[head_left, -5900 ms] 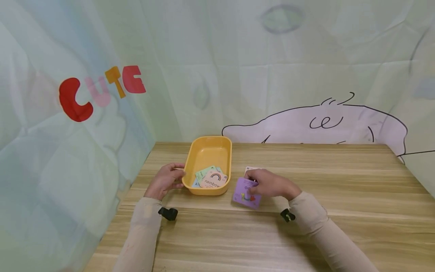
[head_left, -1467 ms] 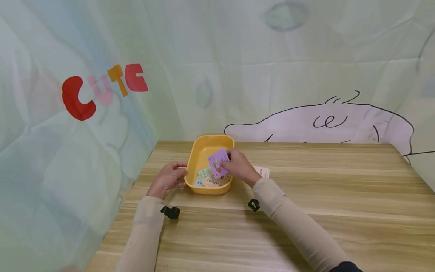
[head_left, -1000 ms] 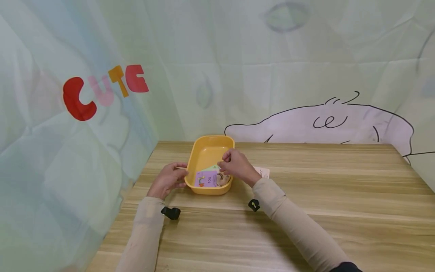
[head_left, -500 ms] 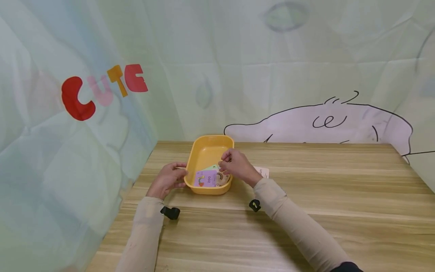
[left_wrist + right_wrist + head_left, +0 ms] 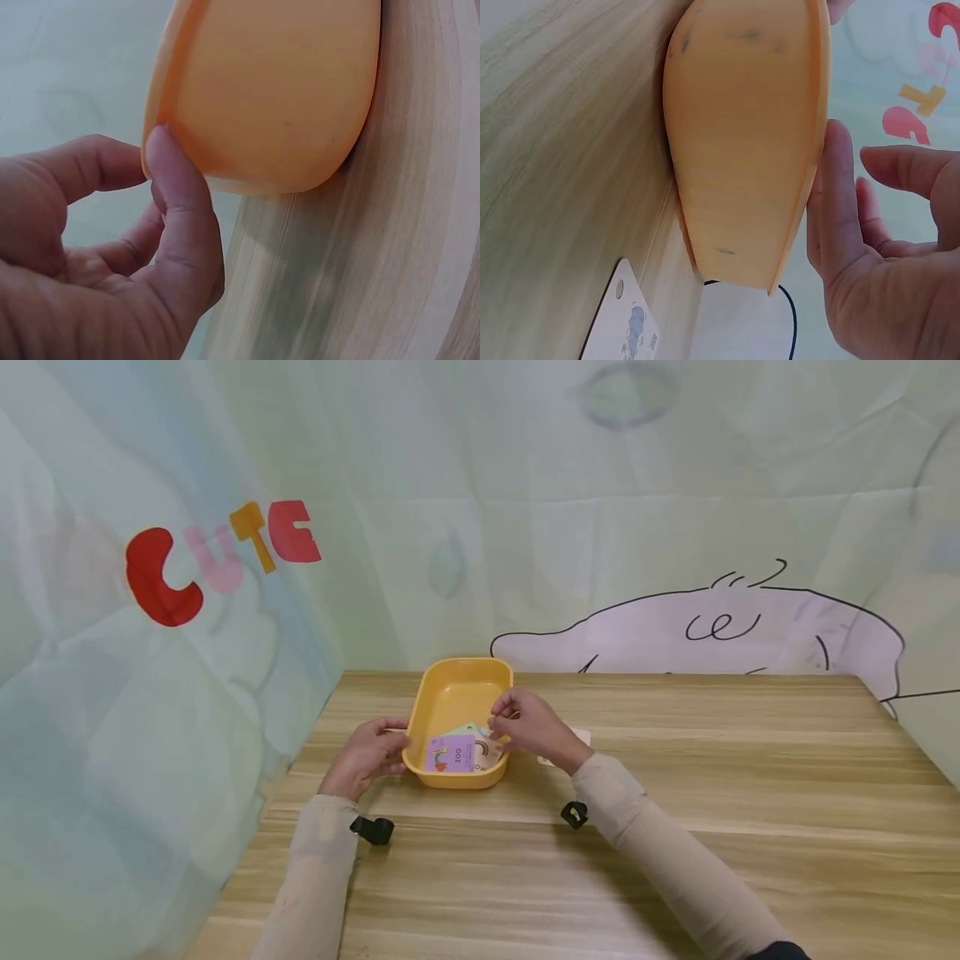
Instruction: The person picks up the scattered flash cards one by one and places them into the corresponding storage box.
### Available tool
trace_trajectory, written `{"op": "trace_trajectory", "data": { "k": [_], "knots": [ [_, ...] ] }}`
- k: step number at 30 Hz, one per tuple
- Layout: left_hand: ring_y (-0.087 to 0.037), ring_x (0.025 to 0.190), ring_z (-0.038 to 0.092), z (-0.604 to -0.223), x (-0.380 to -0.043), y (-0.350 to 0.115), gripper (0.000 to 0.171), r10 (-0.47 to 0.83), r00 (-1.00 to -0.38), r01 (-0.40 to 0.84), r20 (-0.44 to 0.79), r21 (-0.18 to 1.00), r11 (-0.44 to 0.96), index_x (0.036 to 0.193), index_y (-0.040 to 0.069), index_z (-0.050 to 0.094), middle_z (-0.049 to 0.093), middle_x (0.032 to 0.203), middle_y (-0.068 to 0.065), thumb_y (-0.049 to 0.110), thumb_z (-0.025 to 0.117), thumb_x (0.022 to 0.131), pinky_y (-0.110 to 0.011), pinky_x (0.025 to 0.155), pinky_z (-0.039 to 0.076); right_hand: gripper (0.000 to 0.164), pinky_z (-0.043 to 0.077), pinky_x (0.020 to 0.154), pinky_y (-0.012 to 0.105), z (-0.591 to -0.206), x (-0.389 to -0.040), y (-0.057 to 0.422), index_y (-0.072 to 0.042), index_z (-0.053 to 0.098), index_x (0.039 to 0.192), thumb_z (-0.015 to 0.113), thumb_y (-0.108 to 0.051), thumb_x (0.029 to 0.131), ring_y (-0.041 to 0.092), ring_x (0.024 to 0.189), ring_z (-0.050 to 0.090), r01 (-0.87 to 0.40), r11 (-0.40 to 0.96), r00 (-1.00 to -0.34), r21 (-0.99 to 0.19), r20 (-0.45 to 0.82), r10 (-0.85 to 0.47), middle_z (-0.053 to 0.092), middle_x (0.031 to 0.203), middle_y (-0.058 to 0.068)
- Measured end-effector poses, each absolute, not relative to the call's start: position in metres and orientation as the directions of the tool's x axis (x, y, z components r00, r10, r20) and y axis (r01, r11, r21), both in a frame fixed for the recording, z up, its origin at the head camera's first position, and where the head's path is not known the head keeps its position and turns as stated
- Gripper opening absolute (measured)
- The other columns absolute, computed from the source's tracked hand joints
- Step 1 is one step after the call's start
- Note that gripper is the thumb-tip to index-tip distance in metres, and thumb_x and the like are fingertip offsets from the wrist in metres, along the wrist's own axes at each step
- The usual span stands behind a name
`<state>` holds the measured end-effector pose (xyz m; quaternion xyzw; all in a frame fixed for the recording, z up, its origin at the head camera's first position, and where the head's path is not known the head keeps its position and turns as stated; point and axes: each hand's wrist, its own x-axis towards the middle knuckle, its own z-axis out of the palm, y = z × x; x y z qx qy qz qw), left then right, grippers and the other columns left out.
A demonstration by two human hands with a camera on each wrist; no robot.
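A yellow plastic tray (image 5: 468, 703) stands on the table, with several word cards in its near end. On top lies a purple "zoo" card (image 5: 452, 753), beside a partly covered rainbow card (image 5: 489, 752) and a green card (image 5: 467, 730). My left hand (image 5: 366, 758) pinches the tray's left rim, as the left wrist view (image 5: 172, 202) shows too. Over the right rim hovers my right hand (image 5: 534, 727), fingers loosely bent with nothing between them. Behind that wrist a pale card (image 5: 583, 737) lies on the table, partly hidden; its picture (image 5: 635, 330) shows in the right wrist view.
The wood-grain table (image 5: 712, 793) extends right and toward me. A printed cloth backdrop (image 5: 420, 485) rises behind its far edge and along the left side. Each sleeve carries a black wrist camera, one on the left (image 5: 372, 831) and one on the right (image 5: 575, 815).
My right hand carried the purple card from the table into the tray and let it go there. Since then it has drawn back slightly to the right. My left hand stayed on the rim.
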<state>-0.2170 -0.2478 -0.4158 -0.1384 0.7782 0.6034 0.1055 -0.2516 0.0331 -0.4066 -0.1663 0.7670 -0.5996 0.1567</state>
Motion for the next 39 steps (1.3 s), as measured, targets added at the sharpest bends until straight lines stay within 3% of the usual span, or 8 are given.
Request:
{"op": "trace_trajectory", "data": {
  "k": [16, 20, 27, 39],
  "knots": [
    [-0.017, 0.085, 0.063, -0.418, -0.218, -0.249, 0.039, -0.093, -0.940, -0.341, -0.328, 0.907, 0.246, 0.138, 0.004, 0.054, 0.061, 0.119, -0.016, 0.011, 0.060, 0.100, -0.025, 0.068, 0.060, 0.012, 0.062, 0.080, 0.049, -0.407, -0.246, 0.055, -0.002, 0.058, 0.108, 0.062, -0.008, 0.098, 0.023, 0.089, 0.065, -0.095, 0.284, -0.888, -0.954, -0.048, -0.457, 0.058, 0.102, 0.013],
    [-0.018, 0.086, 0.063, -0.419, -0.218, -0.250, 0.040, -0.091, -0.941, -0.338, -0.325, 0.909, 0.246, 0.138, 0.003, 0.053, 0.060, 0.120, -0.016, 0.011, 0.059, 0.100, -0.025, 0.068, 0.060, 0.013, 0.061, 0.080, 0.047, -0.407, -0.246, 0.063, -0.003, 0.059, 0.108, 0.064, -0.012, 0.099, 0.025, 0.090, 0.063, -0.116, 0.356, -0.901, -0.927, -0.053, -0.431, 0.059, 0.102, 0.012],
    [-0.017, 0.086, 0.063, -0.418, -0.218, -0.249, 0.040, -0.093, -0.940, -0.341, -0.328, 0.907, 0.246, 0.139, 0.002, 0.053, 0.060, 0.118, -0.015, 0.011, 0.060, 0.100, -0.025, 0.067, 0.060, 0.021, 0.060, 0.074, 0.032, -0.410, -0.250, 0.075, -0.001, 0.062, 0.114, 0.067, -0.013, 0.097, 0.026, 0.089, 0.063, -0.140, 0.450, -0.908, -0.882, -0.066, -0.413, 0.062, 0.101, 0.010],
    [-0.016, 0.084, 0.065, -0.416, -0.217, -0.248, 0.038, -0.097, -0.940, -0.342, -0.328, 0.910, 0.236, 0.138, 0.003, 0.053, 0.061, 0.118, -0.015, 0.010, 0.057, 0.101, -0.025, 0.066, 0.060, 0.031, 0.054, 0.090, 0.036, -0.415, -0.249, 0.093, 0.002, 0.063, 0.119, 0.073, -0.007, 0.091, 0.020, 0.098, 0.063, -0.158, 0.507, -0.912, -0.847, -0.072, -0.404, 0.068, 0.103, 0.008]
  ]
}}
